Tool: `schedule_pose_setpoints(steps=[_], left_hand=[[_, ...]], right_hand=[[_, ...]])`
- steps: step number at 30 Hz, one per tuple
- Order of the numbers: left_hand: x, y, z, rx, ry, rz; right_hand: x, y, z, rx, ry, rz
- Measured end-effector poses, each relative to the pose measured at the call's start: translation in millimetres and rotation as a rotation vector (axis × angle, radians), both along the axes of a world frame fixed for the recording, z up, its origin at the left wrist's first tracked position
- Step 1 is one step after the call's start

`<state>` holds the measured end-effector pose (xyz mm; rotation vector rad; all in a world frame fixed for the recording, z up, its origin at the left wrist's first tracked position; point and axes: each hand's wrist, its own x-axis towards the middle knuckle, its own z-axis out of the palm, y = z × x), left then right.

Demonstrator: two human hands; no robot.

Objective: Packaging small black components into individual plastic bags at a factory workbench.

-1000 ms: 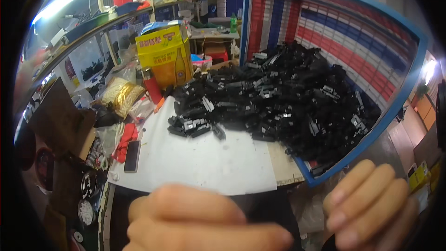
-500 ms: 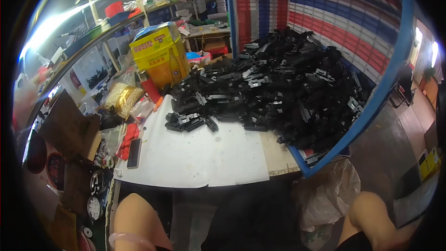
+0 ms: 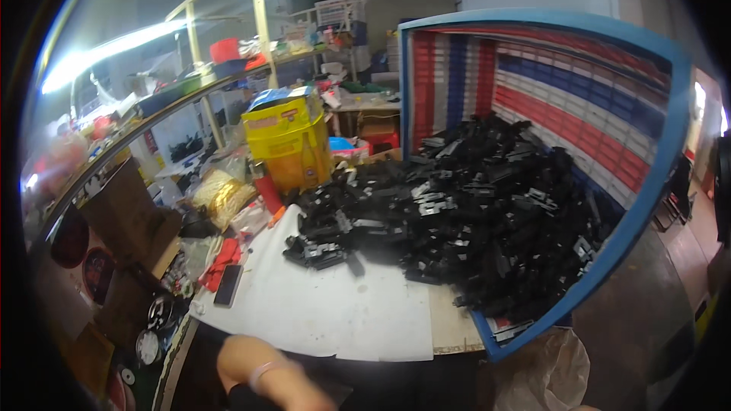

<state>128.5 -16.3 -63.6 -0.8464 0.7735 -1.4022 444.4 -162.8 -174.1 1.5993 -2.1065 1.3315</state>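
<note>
My left arm comes in at the lower edge, bent, with a pale bracelet around it. My left hand is smeared by motion and cut off by the lower edge, so its fingers do not show. It is in front of the near edge of the table, apart from the things on it. My right hand is out of the picture. A large heap of black plastic parts, some with silvery metal pieces, lies on the table and spills from a blue-framed crate onto a white sheet.
A dark phone lies at the sheet's left edge beside a red cloth. Behind stand a yellow carton and a red cylinder. Cardboard boxes are at the left. A pale sack hangs below the crate.
The view has tilted up, so the table sits lower in the picture. My left forearm has swung inward to the right. My right arm has almost left the picture.
</note>
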Motion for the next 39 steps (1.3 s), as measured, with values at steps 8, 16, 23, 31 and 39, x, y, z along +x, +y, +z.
schedule_pose_setpoints(steps=[8,16,23,31,39], left_hand=[[-37.6,169.0,-236.8,-2.09,0.149,0.714],[-21.5,261.4,-277.2,-2.664,-0.166,0.669],[-73.8,235.4,-267.4,-2.872,0.023,0.475],[-128.4,140.5,-232.3,-2.543,0.38,0.292],[-127.1,104.9,-170.6,-1.996,0.737,0.303]], right_hand=[[-89.1,34.2,-81.9,-0.634,-0.577,3.687],[-177.4,94.0,-106.4,-0.322,-0.509,3.924],[-195.3,121.9,-108.1,-0.395,-0.394,4.009],[-200.2,170.4,-138.1,0.416,0.554,3.682],[-220.2,195.8,-99.7,1.953,0.312,3.292]])
